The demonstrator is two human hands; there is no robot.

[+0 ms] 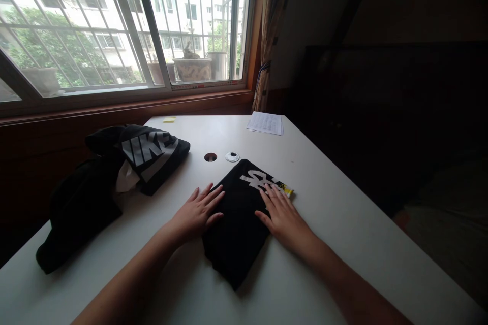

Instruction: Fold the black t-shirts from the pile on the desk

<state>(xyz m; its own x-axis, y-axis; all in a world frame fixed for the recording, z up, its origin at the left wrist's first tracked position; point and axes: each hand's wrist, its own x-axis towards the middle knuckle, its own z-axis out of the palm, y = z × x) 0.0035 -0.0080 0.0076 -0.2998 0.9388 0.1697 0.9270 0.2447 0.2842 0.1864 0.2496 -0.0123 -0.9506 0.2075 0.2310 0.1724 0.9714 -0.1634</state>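
A black garment [238,233], folded into a compact bundle, lies on the white table [183,284]. It carries a white printed design and a yellow patch near its far right edge. My left hand [200,210] rests on its left edge, fingers spread and stretched out. On the right side, my right hand [280,213] lies flat with the fingers apart, covering part of the print. Neither hand grips the cloth. The garment's exact kind cannot be told from this fold.
Black clothing with large grey NIKE lettering [148,150] is heaped at the left. Beyond the folded garment are a cable hole [210,157] and a round white cap [232,157]. Papers [266,123] and a yellow note [169,119] lie near the far edge, below a barred window.
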